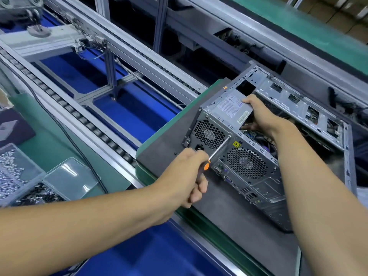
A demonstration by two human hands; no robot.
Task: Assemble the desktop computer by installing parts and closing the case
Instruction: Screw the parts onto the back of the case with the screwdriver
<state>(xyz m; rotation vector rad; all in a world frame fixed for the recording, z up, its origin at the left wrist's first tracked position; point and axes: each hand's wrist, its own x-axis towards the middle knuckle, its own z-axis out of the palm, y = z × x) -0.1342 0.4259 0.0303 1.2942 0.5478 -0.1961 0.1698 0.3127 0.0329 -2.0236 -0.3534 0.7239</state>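
The left hand (185, 172) grips an orange-handled screwdriver (216, 151), its tip at a screw on the rear panel of the computer case (249, 166). The right hand (258, 114) holds the power supply (229, 110) in the case's top rear corner, thumb on its labelled face. The open case lies on a grey pallet (165, 144), with clear screw trays (25, 176) well to its left

Left hand (186, 172) gripping screwdriver (218, 151) at computer case (249, 176) rear, right hand (258, 114) on power supply (229, 110).
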